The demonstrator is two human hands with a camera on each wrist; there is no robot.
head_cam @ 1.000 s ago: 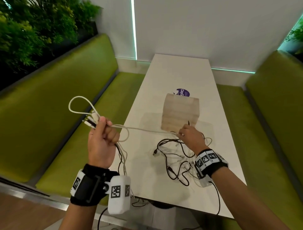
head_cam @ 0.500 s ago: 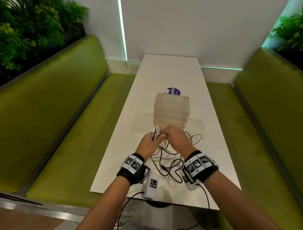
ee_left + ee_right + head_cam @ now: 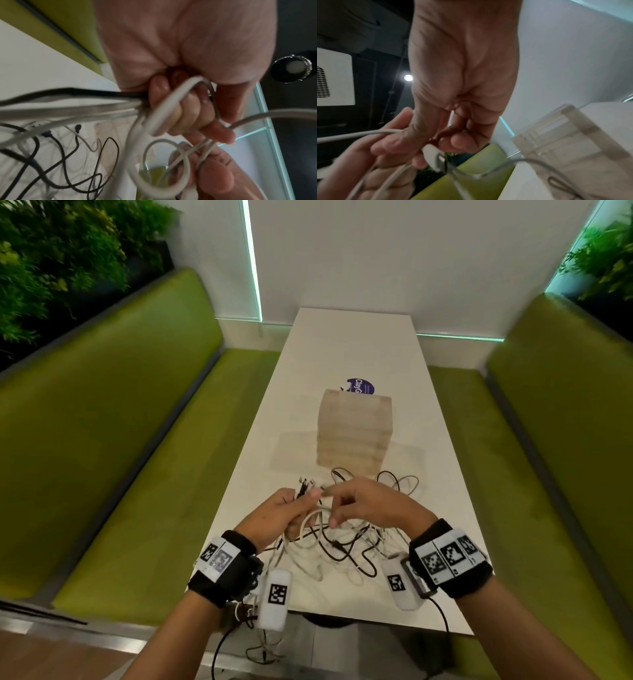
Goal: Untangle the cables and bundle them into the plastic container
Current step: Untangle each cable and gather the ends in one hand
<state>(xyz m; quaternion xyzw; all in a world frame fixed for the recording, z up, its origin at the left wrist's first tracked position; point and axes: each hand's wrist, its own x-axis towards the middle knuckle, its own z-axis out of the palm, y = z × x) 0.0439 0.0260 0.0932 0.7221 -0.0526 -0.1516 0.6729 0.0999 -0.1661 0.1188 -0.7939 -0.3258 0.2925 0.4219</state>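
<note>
While several cable ends (image 3: 306, 487) are clenched in the left hand (image 3: 274, 517) and one white plug (image 3: 435, 155) is pinched by the right hand (image 3: 366, 503), the tangled cables (image 3: 342, 546) are left on the table (image 3: 342, 344), before the plastic container (image 3: 354, 436). Risk: knots are tightened if a crossed strand is pulled.

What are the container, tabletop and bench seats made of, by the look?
Container: translucent, milky plastic, ribbed walls; the purple sticker behind shows over its rim. Tabletop: smooth white, semi-matt, likely laminate; soft reflections only. Bench seats: green upholstery, faint sheen, probably vinyl or faux leather; cannot tell for sure.
</note>
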